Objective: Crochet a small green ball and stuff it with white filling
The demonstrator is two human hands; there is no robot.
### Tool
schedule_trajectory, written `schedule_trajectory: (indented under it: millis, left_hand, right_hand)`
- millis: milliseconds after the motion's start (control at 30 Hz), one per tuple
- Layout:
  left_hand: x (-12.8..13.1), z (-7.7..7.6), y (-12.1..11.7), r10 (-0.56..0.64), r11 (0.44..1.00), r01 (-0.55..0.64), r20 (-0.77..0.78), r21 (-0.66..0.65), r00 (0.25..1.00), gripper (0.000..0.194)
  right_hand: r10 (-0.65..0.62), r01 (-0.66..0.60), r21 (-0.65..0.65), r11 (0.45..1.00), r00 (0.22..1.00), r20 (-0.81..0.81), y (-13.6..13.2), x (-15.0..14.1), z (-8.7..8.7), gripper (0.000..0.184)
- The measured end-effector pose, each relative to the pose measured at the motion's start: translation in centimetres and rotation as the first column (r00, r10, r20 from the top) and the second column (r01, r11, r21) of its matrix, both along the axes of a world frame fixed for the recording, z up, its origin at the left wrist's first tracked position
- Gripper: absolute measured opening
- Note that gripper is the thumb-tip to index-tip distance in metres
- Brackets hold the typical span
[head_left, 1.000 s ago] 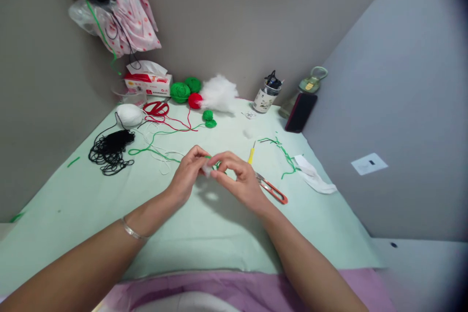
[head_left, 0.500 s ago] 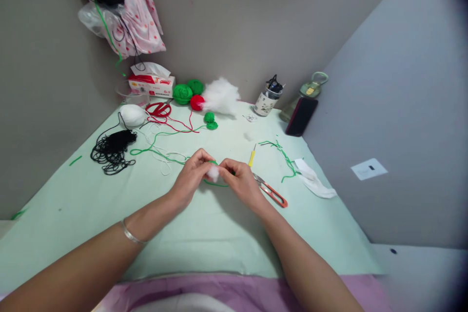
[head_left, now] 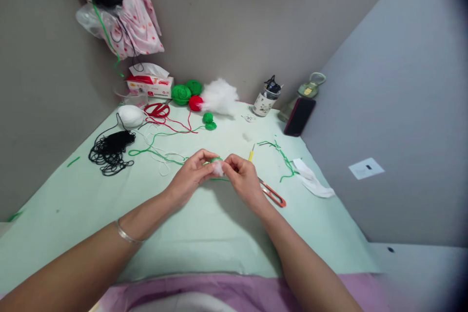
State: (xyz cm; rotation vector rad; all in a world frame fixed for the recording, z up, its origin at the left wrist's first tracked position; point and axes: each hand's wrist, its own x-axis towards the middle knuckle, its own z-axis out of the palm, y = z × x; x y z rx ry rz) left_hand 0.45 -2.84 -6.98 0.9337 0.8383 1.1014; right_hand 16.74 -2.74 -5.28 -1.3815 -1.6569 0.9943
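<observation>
Above the middle of the pale green table (head_left: 204, 234), my left hand (head_left: 190, 178) and my right hand (head_left: 243, 180) meet fingertip to fingertip. Between them is a small green crocheted piece (head_left: 215, 160) with a tuft of white stuffing (head_left: 218, 169) at its opening. My left fingers pinch the green piece. My right fingers are closed on the white tuft. A green yarn strand (head_left: 161, 153) trails from the piece to the left across the table.
Orange thread snips (head_left: 272, 193) and a yellow crochet hook (head_left: 251, 154) lie just right of my hands. Black yarn (head_left: 109, 148), a white ball (head_left: 129, 115), red scissors (head_left: 158, 108), green yarn balls (head_left: 182, 93), stuffing (head_left: 219, 96), a tissue box (head_left: 149, 85), a cup (head_left: 263, 101) and a phone (head_left: 300, 115) stand behind.
My hands have drawn closer together and shifted slightly right. The white tuft has moved from my left fingers to sit between both hands at the green piece.
</observation>
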Motion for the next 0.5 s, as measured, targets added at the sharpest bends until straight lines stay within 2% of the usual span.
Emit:
schedule_trajectory:
  millis: [100,233,400,500]
  left_hand:
    - [0.2,-0.5,0.3,0.089,0.995,-0.086,-0.056,0.040,0.994,0.021]
    - [0.4,-0.9,0.7,0.164,0.984,-0.156,-0.107,0.083,0.981,0.016]
    - [0.5,-0.9,0.4,0.168,0.983,-0.159,-0.105,0.095,0.980,0.014]
    - [0.5,-0.5,0.0,0.149,0.984,-0.138,-0.096,0.111,0.984,0.015]
  right_hand:
    - [0.083,-0.085,0.038,0.996,0.995,0.053,-0.7,-0.4,-0.1,0.026]
    - [0.132,-0.137,0.063,0.989,0.989,0.072,-1.2,-1.2,-0.5,0.022]
    - [0.081,-0.089,-0.087,0.992,0.992,-0.095,-0.2,-1.2,-0.6,0.029]
    - [0.041,-0.058,-0.112,0.992,0.988,-0.149,0.4,-1.0,-0.6,0.031]
